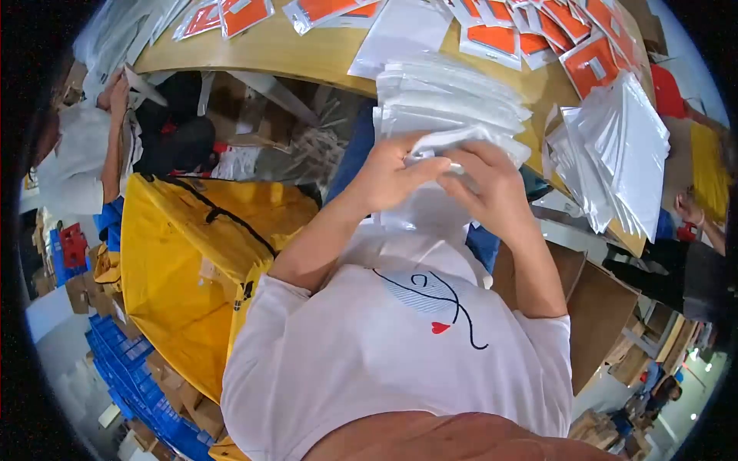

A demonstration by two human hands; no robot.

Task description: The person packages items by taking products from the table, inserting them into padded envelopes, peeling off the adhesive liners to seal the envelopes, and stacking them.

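Well, the left hand [392,175] is pinched on the edge of a folded white plastic packet [463,136], its thumb pointing across toward the other side. The right hand [492,184] meets it there with fingers bent over the packet; from here I can't tell whether they grip it. The packet sits in front of the chest, at the near end of a fanned row of white packets [453,94] that reaches up to the wooden table [307,52]. To the right, another loose pile of white packets [619,150] leans at the table's corner, and orange packets [492,38] lie scattered farther back. A big yellow bag [177,269] slumps beside the left arm, and beyond it a co-worker's hand [117,94] is raised.
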